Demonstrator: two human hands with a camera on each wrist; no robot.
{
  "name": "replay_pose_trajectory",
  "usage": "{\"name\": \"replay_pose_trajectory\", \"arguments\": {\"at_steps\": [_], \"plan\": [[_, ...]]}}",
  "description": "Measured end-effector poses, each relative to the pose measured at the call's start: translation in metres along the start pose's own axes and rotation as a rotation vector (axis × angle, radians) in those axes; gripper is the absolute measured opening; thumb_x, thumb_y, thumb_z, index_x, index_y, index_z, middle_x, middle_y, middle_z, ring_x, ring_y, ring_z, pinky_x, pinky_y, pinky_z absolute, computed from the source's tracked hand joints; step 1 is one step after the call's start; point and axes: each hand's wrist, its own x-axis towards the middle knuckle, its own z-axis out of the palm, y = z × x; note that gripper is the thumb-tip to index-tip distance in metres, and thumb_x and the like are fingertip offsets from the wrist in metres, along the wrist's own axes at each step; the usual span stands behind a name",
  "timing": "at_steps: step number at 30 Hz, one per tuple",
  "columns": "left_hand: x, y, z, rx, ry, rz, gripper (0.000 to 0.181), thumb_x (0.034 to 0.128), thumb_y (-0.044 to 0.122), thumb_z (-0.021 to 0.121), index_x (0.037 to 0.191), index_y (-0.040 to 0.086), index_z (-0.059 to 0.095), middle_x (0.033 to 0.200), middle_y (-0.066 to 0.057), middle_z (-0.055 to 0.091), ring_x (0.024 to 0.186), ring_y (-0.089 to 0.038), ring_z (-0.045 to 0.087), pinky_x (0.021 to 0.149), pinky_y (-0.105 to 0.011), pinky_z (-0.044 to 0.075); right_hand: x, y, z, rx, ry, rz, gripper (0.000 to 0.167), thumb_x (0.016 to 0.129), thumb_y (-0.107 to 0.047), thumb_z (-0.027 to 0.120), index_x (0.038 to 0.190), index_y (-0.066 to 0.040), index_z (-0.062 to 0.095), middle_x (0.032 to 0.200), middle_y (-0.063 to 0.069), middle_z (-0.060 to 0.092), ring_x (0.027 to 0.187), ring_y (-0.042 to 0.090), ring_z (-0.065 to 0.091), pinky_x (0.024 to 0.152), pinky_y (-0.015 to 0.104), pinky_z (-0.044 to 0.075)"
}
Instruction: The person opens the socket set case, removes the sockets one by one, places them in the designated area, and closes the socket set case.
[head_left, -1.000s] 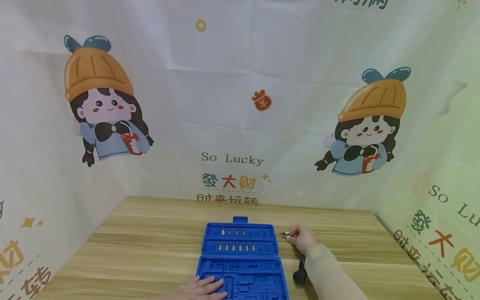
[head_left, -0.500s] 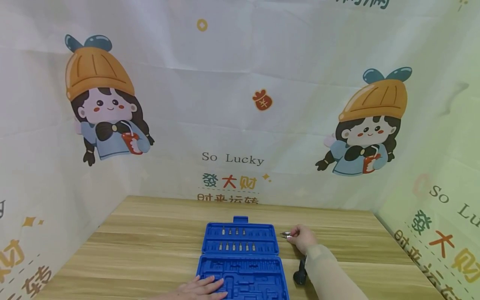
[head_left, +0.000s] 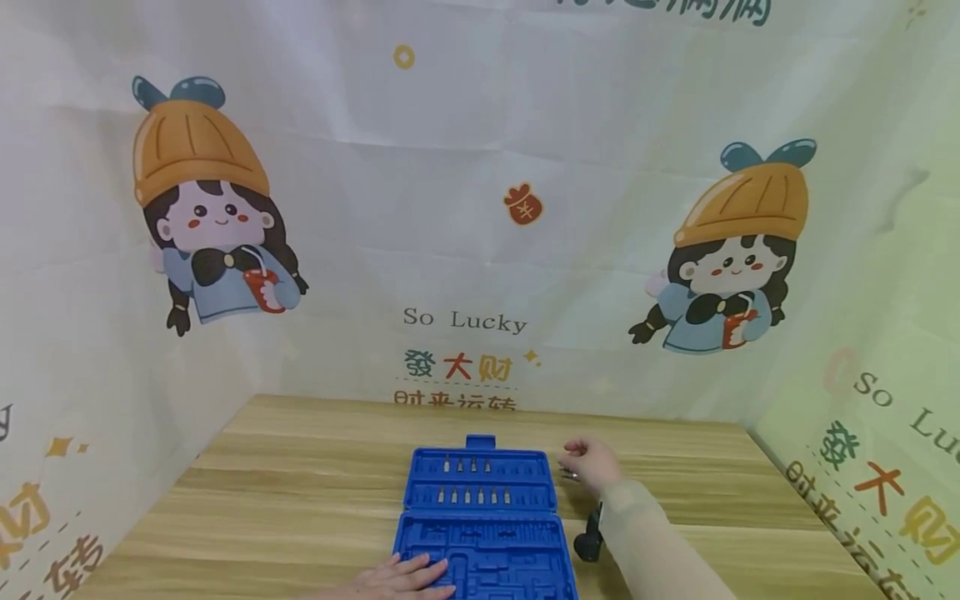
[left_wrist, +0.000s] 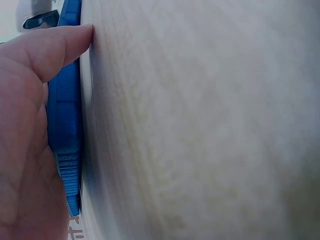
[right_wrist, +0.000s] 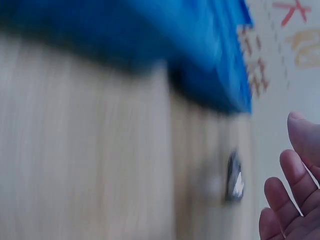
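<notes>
The left hand (head_left: 405,579) lies palm down toward the near side of the desk (head_left: 300,483), well in from its left edge, fingers (head_left: 426,574) slightly spread and pointing rightward. In the left wrist view its thumb (left_wrist: 65,42) extends away from the palm. The right forearm (head_left: 660,542), in a pale sleeve, slants forward and leftward over the desk. The right hand (head_left: 592,465) is near the far edge, left of the far-right corner, wrist bent leftward; in the right wrist view its digits curve loosely, tips apart.
</notes>
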Motion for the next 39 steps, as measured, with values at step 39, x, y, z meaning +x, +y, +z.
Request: {"name": "replay_pose_trajectory", "arguments": {"at_steps": [39], "plan": [[0.006, -0.002, 0.012, 0.125, 0.100, -0.016, 0.055, 0.0997, 0.054, 0.036, 0.149, 0.030, 0.039, 0.150, 0.002, 0.042, 0.134, -0.021, 0.042, 0.093, -0.050, 0.047, 0.001, -0.056, 0.092, -0.161, -0.074, 0.225, 0.015, 0.083, -0.028, 0.076, 0.093, -0.016, 0.076, 0.125, 0.023, 0.057, 0.130, 0.056, 0.024, 0.106, 0.067, 0.008]]}}
